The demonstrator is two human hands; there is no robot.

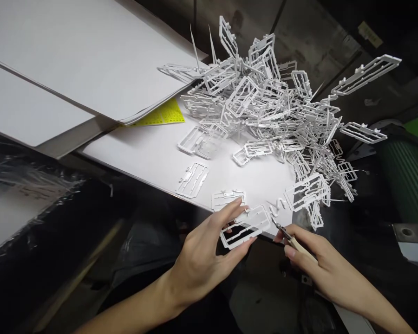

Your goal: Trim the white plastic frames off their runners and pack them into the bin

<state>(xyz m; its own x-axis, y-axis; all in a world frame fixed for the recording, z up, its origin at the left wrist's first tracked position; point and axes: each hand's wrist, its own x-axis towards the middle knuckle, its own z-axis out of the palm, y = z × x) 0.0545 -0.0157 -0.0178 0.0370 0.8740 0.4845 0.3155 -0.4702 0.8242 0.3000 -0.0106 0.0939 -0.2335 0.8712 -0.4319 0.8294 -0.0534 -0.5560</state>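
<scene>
My left hand [205, 250] grips a flat white plastic frame [247, 226] by its edges, fingers behind and thumb along the lower edge. In my right hand [320, 262] is a small pair of cutters [292, 242] with pale handles; its metal tip points at a zigzag white strip [277, 208] beside the held frame's right corner. Just behind my left fingers lies one white frame [226, 198], and another frame [193, 180] rests to its left. A large tangled pile of white plastic frames [275, 106] covers the back and right of the white table [142, 157].
White sheets [76, 55] extend over the upper left, above a yellow printed paper [162, 113]. At the left edge is clear plastic wrapping [31, 185]. A green ribbed object [407, 171] stands at the far right. The table's front edge runs just beyond my hands.
</scene>
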